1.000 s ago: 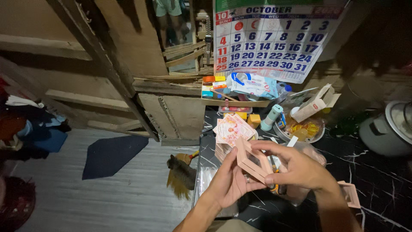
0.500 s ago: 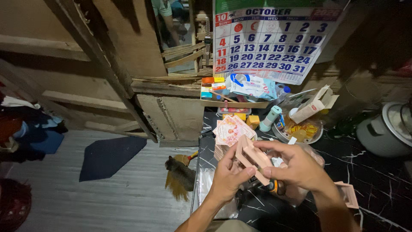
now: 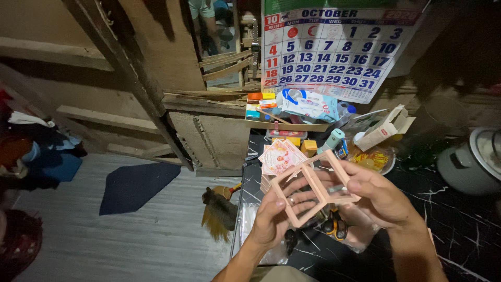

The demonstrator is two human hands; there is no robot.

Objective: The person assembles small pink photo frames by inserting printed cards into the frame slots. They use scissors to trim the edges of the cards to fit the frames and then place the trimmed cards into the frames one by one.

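Both hands hold a pale pink open frame of thin bars (image 3: pixel 311 189), shaped like two joined squares, above a black marble-patterned counter (image 3: pixel 459 245). My left hand (image 3: pixel 274 219) grips its lower left part, fingers through the opening, a ring on one finger. My right hand (image 3: pixel 381 201) grips its right side from above. Under the hands lie pliers with orange and black handles (image 3: pixel 329 225) and a clear plastic bag (image 3: pixel 360 235).
A fan of printed cards (image 3: pixel 279 155) lies behind the frame. A shelf (image 3: pixel 286 125) holds small boxes and a blue-white pouch (image 3: pixel 309 104). A calendar (image 3: pixel 334 49) hangs above. A rice cooker (image 3: pixel 472 162) stands right. A hand broom (image 3: pixel 219 211) lies on the grey floor.
The frame has been turned and opened out: earlier it looked flat and edge-on between my hands, now its square openings face me. My view has moved closer.
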